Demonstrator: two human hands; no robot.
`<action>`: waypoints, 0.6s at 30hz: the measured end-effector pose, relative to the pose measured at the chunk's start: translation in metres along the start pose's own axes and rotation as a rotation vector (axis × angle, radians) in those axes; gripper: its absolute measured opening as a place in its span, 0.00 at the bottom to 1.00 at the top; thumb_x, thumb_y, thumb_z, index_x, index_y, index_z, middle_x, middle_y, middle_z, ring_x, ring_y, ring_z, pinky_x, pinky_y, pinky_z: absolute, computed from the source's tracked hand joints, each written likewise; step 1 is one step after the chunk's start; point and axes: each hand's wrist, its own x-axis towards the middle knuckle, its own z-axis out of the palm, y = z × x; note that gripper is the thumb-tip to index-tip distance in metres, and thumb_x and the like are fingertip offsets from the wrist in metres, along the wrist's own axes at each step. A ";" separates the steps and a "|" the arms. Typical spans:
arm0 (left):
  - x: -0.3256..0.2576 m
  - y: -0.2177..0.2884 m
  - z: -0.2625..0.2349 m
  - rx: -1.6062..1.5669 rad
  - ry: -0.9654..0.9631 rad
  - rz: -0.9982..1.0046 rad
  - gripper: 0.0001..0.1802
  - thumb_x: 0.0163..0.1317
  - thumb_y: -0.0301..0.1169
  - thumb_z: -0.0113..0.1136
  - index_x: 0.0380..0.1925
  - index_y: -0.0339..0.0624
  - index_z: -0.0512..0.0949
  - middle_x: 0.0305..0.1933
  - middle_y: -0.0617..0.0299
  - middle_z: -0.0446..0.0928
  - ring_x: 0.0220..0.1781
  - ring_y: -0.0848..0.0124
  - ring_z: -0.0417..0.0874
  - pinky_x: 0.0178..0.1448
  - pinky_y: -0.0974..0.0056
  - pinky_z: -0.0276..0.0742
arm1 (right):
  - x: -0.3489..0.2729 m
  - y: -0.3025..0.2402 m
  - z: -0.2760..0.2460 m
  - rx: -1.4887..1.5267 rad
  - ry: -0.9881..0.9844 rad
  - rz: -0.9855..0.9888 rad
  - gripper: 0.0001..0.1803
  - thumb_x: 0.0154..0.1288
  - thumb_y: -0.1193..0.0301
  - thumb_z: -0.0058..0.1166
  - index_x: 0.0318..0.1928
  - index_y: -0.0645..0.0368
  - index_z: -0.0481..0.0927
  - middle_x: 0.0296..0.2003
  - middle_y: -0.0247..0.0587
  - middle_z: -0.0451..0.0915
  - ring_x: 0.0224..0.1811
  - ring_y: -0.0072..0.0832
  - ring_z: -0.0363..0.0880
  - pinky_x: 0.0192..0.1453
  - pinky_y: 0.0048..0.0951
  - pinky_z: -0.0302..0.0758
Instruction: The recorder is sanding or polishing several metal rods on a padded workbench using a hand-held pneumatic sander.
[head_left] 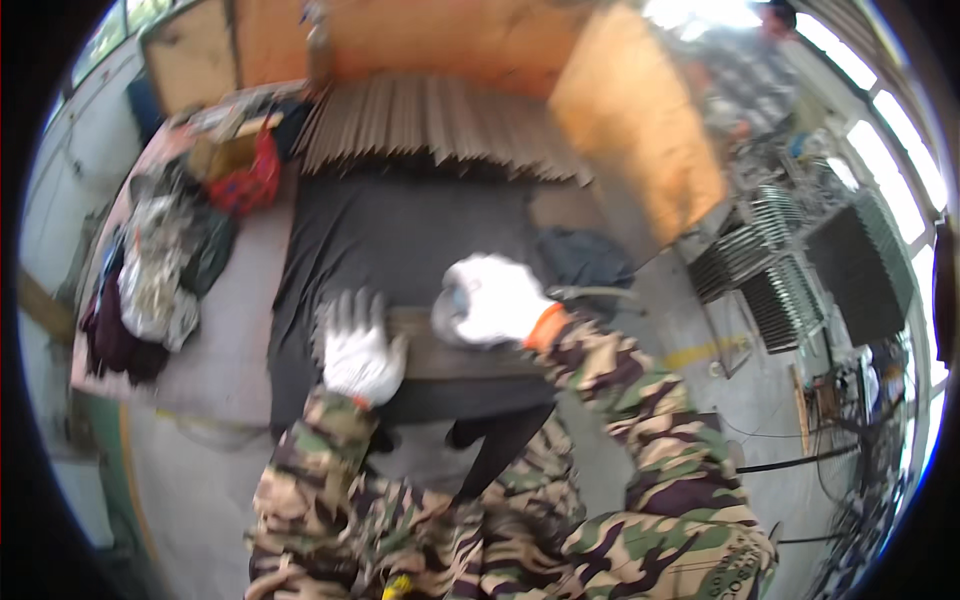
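A flat grey-brown strip (465, 365) lies crosswise on the black cloth (400, 230) over the table in front of me. My left hand (360, 350), in a white glove with grey fingertips, rests flat on the strip's left end with its fingers stretched out. Over the strip's right half is my right hand (492, 300), in a white glove with an orange cuff. Its fingers are closed, and what they hold, if anything, is hidden by the glove and blur.
A long row of thin grey-brown pieces (430, 120) stands at the table's back, before an orange board (430, 40). Left lie piled rags (160, 260) and a red bag (245, 180). Dark cloth (585, 258) sits at the right edge. Racks of finned metal parts (770, 260) stand farther right.
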 end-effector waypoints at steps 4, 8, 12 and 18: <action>0.031 -0.001 0.020 0.031 0.069 0.012 0.40 0.72 0.49 0.63 0.75 0.32 0.73 0.79 0.36 0.73 0.83 0.36 0.68 0.89 0.35 0.55 | -0.003 -0.003 -0.015 -0.046 -0.073 0.143 0.26 0.55 0.54 0.70 0.54 0.45 0.89 0.53 0.46 0.89 0.61 0.49 0.87 0.69 0.47 0.84; 0.042 -0.005 0.023 -0.012 0.120 0.026 0.36 0.67 0.45 0.68 0.68 0.33 0.75 0.71 0.43 0.75 0.76 0.43 0.71 0.85 0.37 0.60 | 0.005 0.024 0.014 -0.089 0.084 0.004 0.21 0.58 0.57 0.69 0.52 0.45 0.87 0.46 0.44 0.87 0.54 0.48 0.89 0.62 0.47 0.86; 0.017 0.000 0.015 0.010 0.212 0.081 0.36 0.65 0.44 0.68 0.67 0.33 0.75 0.68 0.45 0.75 0.74 0.44 0.72 0.83 0.38 0.62 | -0.003 0.019 0.010 -0.049 0.086 -0.003 0.19 0.63 0.57 0.67 0.52 0.48 0.86 0.46 0.46 0.88 0.54 0.49 0.89 0.62 0.48 0.86; 0.030 -0.004 0.010 0.027 0.131 0.069 0.35 0.66 0.45 0.68 0.67 0.33 0.76 0.66 0.44 0.76 0.72 0.44 0.74 0.80 0.39 0.64 | -0.026 0.016 0.002 -0.029 0.056 -0.052 0.18 0.65 0.59 0.65 0.52 0.50 0.86 0.48 0.47 0.87 0.56 0.50 0.88 0.63 0.50 0.85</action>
